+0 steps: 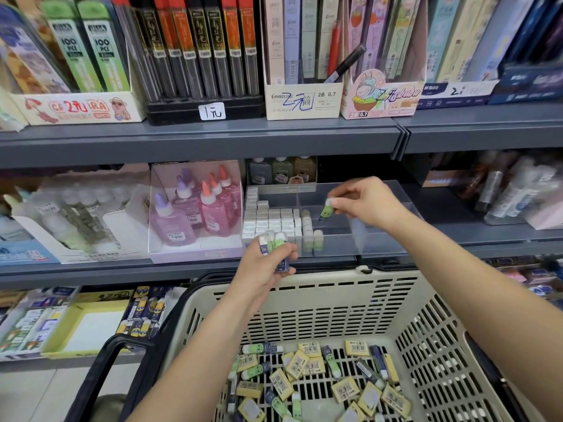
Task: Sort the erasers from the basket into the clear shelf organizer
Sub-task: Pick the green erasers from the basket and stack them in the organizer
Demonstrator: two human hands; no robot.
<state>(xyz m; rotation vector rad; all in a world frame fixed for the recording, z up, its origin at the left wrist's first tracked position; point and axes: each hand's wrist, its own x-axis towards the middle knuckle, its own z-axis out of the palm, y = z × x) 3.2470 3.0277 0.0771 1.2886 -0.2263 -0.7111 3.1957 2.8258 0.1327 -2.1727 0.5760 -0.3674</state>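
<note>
Right hand: a single green eraser [326, 209] is pinched by its white end in the right hand [367, 202], hung tip-down over the open middle section of the clear shelf organizer [380, 205].
Left hand: a small bunch of erasers [274, 248] is clutched in the closed left hand [268, 266], held just in front of the organizer's front wall, above the basket [335, 296].
Erasers left: plenty are still scattered on the basket floor, yellow [345, 389] and green mixed with dark-sleeved ones, so the sort looks far from done.
Organizer fill: the left section is packed with white rows [268, 219]; a short line of green ones [307, 229] has been started beside them.
Risk, drop: if the eraser is let go tilted, it could probably tip over and knock the standing green row out of line.
Risk, bundle: the left handful looks loosely stacked, so one could be squeezed out and lost back into the basket or onto the floor.
Risk, wall: the clear walls are hard to see, so a knuckle could be bumped against them.
Surface: a grey metal shelf [213, 141], crowded with stock.
Room: a stationery aisle, glue bottles [198, 208] just beside the organizer, pencil boxes [304, 99] stacked above.
</note>
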